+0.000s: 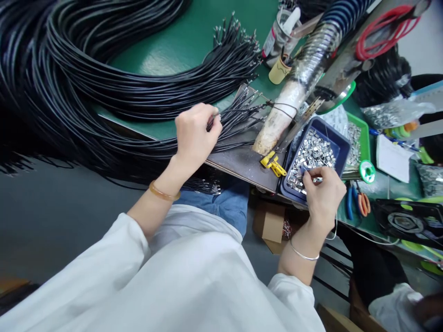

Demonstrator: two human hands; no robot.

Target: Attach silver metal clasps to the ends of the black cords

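My left hand [198, 133] is closed in a pinch on a black cable [238, 109], above the bundle of black cables [145, 94] that sweeps across the bench. The cable ends show bare metallic tips and fan out to the right of the hand. My right hand [323, 191] is at the near right side of a blue tray [342, 143] filled with small shiny metal pieces [313, 150]. Its thumb and forefinger are pinched together; whatever is between them is too small and covered to name.
A fume hose [277, 117] slants down over the bench, with yellow clips [273, 163] near its mouth. Right of the blue tray are a green tray [365, 138], a solder spool [367, 171], pliers [363, 204] and a fan [408, 222]. Another person's sleeve [394, 299] shows lower right.
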